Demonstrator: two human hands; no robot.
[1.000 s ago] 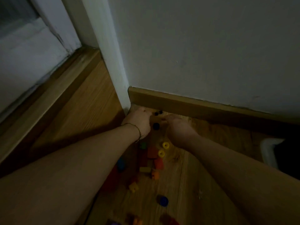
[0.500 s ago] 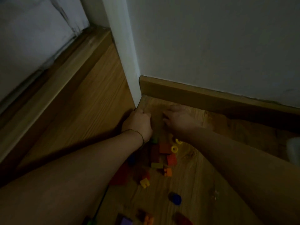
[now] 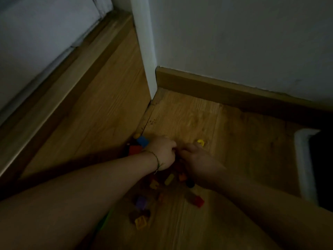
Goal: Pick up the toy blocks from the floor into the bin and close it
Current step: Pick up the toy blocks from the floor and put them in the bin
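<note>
Dim, blurry head view. Left hand [image 3: 162,153] is down on the wooden floor [image 3: 243,138], knuckles up and fingers curled under; I cannot tell whether it holds a block. Thin bracelet [image 3: 157,160] on its wrist. Right hand [image 3: 200,159] is just beside it, fingers pointing toward the left hand and low over the blocks; grip cannot be told.

The toy blocks are loose on the floor near the corner where the skirting board [image 3: 216,87] meets the white door post [image 3: 144,51]. Blue block [image 3: 142,141] and red block [image 3: 134,149] lie just left of the left hand. Yellow ring [image 3: 200,142] lies just beyond the right hand. Yellow brick [image 3: 169,179], orange block [image 3: 182,176], purple block [image 3: 141,202], second red block [image 3: 198,202] and yellow square block [image 3: 141,221] are scattered between the forearms.

Bin [image 3: 304,165], white rim and dark inside, stands on the floor well right of the hands, cut off by the frame edge.
</note>
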